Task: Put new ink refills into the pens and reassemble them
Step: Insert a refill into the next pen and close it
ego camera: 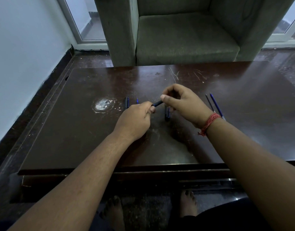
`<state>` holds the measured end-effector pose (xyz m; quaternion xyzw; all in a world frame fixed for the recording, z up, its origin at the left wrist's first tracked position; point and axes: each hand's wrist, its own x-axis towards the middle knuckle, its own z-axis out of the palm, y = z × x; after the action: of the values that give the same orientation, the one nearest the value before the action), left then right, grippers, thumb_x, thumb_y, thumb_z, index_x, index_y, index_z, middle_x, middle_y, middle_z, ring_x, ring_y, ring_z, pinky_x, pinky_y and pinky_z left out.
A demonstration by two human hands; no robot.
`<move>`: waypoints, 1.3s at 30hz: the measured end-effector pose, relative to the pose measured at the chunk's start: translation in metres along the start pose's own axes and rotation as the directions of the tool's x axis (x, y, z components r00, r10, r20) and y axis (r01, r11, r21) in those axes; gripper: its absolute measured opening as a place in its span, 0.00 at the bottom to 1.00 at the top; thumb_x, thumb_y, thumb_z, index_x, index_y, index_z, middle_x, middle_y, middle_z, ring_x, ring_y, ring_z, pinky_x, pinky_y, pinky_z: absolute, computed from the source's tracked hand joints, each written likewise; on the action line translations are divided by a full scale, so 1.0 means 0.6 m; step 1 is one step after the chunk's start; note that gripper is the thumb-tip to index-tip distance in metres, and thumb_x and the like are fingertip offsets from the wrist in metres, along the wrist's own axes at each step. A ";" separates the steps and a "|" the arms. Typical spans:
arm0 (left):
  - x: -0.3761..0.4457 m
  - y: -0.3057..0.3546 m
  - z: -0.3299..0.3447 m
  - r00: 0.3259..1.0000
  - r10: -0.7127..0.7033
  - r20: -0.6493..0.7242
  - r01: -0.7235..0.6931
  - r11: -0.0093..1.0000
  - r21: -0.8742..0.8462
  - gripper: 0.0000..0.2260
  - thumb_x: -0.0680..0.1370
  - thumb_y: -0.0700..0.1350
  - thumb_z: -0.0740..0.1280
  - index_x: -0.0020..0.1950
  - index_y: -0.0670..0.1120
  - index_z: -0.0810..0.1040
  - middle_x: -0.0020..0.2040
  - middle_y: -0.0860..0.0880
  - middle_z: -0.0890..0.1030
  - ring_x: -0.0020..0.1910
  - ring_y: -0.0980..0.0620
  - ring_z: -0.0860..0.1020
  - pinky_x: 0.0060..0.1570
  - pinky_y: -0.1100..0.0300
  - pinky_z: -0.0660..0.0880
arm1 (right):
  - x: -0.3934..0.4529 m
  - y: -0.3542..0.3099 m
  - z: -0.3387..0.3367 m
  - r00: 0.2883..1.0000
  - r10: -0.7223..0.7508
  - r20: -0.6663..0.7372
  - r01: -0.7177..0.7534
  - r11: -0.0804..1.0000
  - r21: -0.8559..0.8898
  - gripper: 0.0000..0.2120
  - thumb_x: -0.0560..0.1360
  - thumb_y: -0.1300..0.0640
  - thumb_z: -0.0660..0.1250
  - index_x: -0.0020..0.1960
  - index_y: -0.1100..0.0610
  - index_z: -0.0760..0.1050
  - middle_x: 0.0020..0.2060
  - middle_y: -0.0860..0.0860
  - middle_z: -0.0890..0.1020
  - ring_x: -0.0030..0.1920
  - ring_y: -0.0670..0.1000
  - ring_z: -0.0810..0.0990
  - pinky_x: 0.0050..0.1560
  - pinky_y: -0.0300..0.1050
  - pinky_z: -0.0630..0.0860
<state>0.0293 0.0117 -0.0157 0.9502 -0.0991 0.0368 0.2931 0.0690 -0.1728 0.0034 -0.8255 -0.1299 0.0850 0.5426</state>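
Over the middle of the dark table both my hands hold one dark pen [157,103]. My left hand [136,120] grips its near end and my right hand [181,102] pinches the far end between thumb and fingers. Only a short stretch of the barrel shows between them. A second dark blue pen [167,114] lies on the table just under my right hand. A third pen [126,102] lies to the left, with a small blue piece [137,101] beside it. Two thin ink refills [213,105] lie side by side to the right of my right wrist.
The brown table [76,130] has a white scuffed patch [102,105] left of the pens and scratches near its far edge. A grey armchair [185,35] stands right behind the table. A white wall runs along the left. My bare feet [187,204] show below the near edge.
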 end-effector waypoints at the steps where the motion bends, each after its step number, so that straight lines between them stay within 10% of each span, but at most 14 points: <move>1: -0.001 0.001 0.000 1.000 0.004 -0.001 -0.004 1.000 0.005 0.12 0.84 0.49 0.56 0.52 0.46 0.78 0.31 0.51 0.73 0.28 0.51 0.71 0.28 0.56 0.62 | 0.001 0.000 0.002 1.000 0.015 -0.024 -0.016 0.998 -0.055 0.09 0.79 0.50 0.66 0.51 0.56 0.77 0.41 0.52 0.82 0.38 0.48 0.80 0.40 0.44 0.78; 5: -0.001 0.002 0.001 1.000 0.013 0.010 -0.014 1.000 0.025 0.12 0.84 0.49 0.56 0.51 0.47 0.77 0.31 0.51 0.74 0.28 0.52 0.71 0.28 0.57 0.62 | 0.001 0.004 0.008 1.000 0.021 0.006 -0.020 0.992 -0.126 0.07 0.80 0.53 0.65 0.47 0.55 0.78 0.35 0.49 0.81 0.32 0.42 0.78 0.35 0.39 0.74; 9: 0.000 0.001 -0.003 1.000 0.004 0.013 -0.004 1.000 0.023 0.13 0.85 0.49 0.55 0.52 0.47 0.77 0.31 0.51 0.74 0.28 0.51 0.72 0.27 0.57 0.63 | 0.000 0.006 -0.002 0.998 -0.035 0.055 0.030 0.996 0.079 0.14 0.75 0.69 0.66 0.52 0.52 0.79 0.51 0.54 0.81 0.47 0.51 0.80 0.49 0.47 0.80; 15: 0.000 0.002 -0.001 1.000 0.010 0.009 -0.010 0.999 0.034 0.13 0.85 0.49 0.55 0.51 0.46 0.77 0.31 0.50 0.74 0.29 0.49 0.73 0.28 0.56 0.64 | -0.001 0.005 0.010 0.999 0.032 -0.042 -0.034 0.999 -0.030 0.09 0.80 0.50 0.66 0.51 0.56 0.78 0.41 0.52 0.83 0.37 0.46 0.81 0.42 0.46 0.79; 22: 0.000 0.001 -0.002 1.000 0.000 0.017 -0.001 0.999 0.044 0.12 0.85 0.49 0.56 0.52 0.47 0.78 0.32 0.51 0.74 0.29 0.51 0.72 0.28 0.57 0.62 | 0.000 0.009 0.006 0.999 -0.022 0.025 0.019 0.994 0.110 0.16 0.73 0.72 0.65 0.51 0.52 0.79 0.52 0.53 0.82 0.52 0.53 0.82 0.54 0.48 0.81; 29: 0.002 -0.001 -0.003 1.000 0.006 0.006 -0.006 0.998 0.057 0.12 0.85 0.49 0.56 0.52 0.47 0.77 0.32 0.51 0.73 0.29 0.51 0.72 0.29 0.56 0.63 | -0.001 0.004 0.014 0.995 0.068 -0.068 -0.066 0.997 0.032 0.09 0.80 0.54 0.66 0.51 0.59 0.77 0.39 0.53 0.82 0.36 0.48 0.80 0.41 0.47 0.80; 39: 0.003 -0.005 0.000 0.999 0.032 -0.008 -0.031 0.999 0.044 0.10 0.85 0.48 0.56 0.55 0.47 0.75 0.30 0.51 0.73 0.27 0.53 0.70 0.29 0.58 0.60 | 0.005 0.008 -0.001 0.989 0.079 -0.126 -0.046 0.967 0.251 0.08 0.75 0.71 0.64 0.47 0.59 0.76 0.43 0.55 0.80 0.42 0.52 0.81 0.47 0.47 0.81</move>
<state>0.0319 0.0139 -0.0170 0.9546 -0.1120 0.0479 0.2719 0.0725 -0.1742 -0.0007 -0.7588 -0.0552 0.0617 0.6461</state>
